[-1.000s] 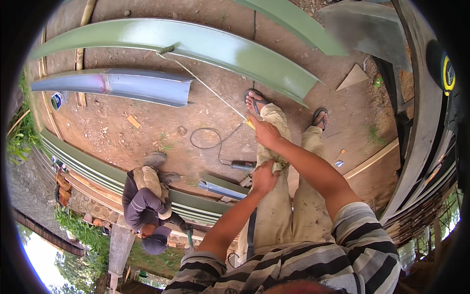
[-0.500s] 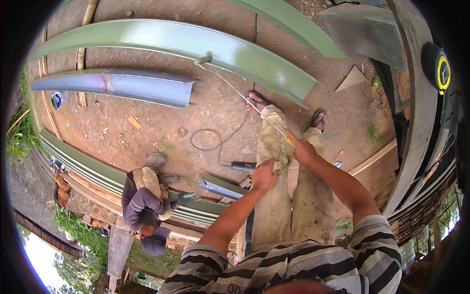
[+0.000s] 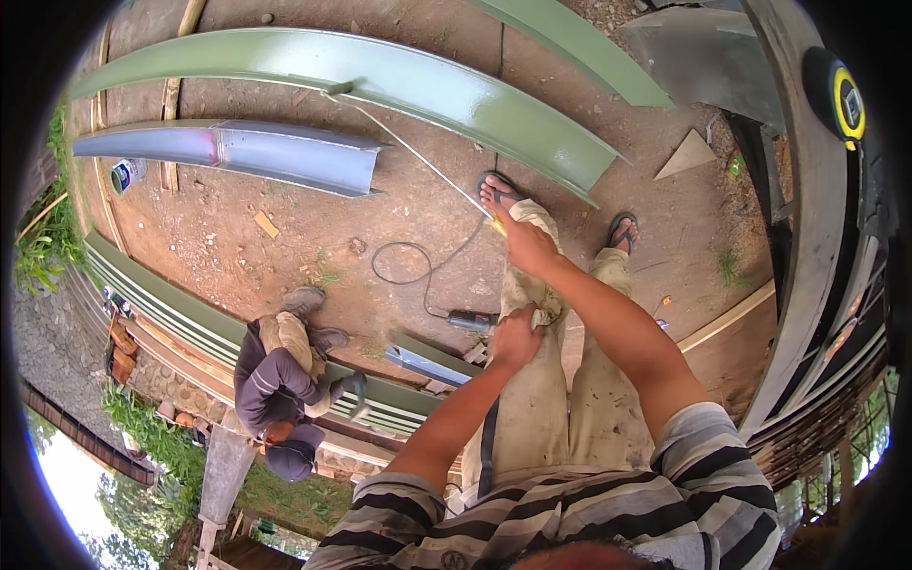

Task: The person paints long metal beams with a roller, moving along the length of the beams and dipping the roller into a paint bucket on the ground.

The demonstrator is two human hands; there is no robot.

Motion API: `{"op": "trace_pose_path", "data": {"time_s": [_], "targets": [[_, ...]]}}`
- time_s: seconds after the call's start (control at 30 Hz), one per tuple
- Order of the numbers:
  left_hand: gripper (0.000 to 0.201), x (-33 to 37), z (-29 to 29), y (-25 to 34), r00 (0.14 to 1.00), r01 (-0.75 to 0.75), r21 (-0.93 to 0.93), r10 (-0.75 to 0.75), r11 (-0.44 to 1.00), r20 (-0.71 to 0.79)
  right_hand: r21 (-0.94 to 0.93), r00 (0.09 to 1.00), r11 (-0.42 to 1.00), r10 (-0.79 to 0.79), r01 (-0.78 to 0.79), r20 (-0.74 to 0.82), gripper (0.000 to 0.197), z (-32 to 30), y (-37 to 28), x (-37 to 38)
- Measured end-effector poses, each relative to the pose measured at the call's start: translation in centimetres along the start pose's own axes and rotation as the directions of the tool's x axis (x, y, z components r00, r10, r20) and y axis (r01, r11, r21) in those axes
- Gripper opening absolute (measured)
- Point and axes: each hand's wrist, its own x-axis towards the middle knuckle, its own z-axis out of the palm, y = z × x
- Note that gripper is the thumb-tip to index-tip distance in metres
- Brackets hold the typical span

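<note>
Right hand [image 3: 529,249] mid-frame, fingers closed round the yellow handle [image 3: 499,226] of a long paint roller [image 3: 418,157], roller tip [image 3: 339,88] at upper left on a green beam [image 3: 456,98], left hand [image 3: 516,339] lower, fingers curled tight on trouser leg [image 3: 530,408].

Roller handle [image 3: 499,226]: mostly hidden under right hand [image 3: 530,249]
Left hand [image 3: 516,340]: fingertips out of sight, curled into trouser cloth [image 3: 548,309]
Upper green beam [image 3: 579,47]: cut off by top edge
Grey sheet [image 3: 741,71]: blurred patch, left part
Co-worker's tool [image 3: 360,411]: too small to identify
Striped shirt [image 3: 560,513]: cropped at bottom edge
</note>
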Motion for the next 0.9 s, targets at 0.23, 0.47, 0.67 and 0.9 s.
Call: {"op": "trace_pose_path", "data": {"time_s": [0.23,0.47,0.67,0.9], "targets": [[0.039,-0.4,1.2,0.9,1.000,0.007,0.044,-0.007,0.999,-0.006,-0.221,0.984,0.961,0.148,-0.167,-0.101,0.091,2.8,22.9,-17.3],[0.035,-1.3,5.8,2.5,0.993,0.042,0.035,-0.038,0.999,-0.111,-0.277,0.960,0.951,0.059,-0.138,-0.275,0.070,4.5,35.7,-30.9],[0.030,-2.6,8.9,4.2,0.980,0.093,-0.009,-0.093,0.996,-0.178,-0.444,0.938,0.865,0.079,-0.232,-0.338,0.061,5.9,39.4,-35.4],[0.033,-5.0,11.1,6.6,0.959,0.130,-0.118,-0.155,0.984,-0.238,-0.577,0.887,0.817,-0.265,-0.003,-0.378,0.070,2.7,25.9,-18.9]]}}
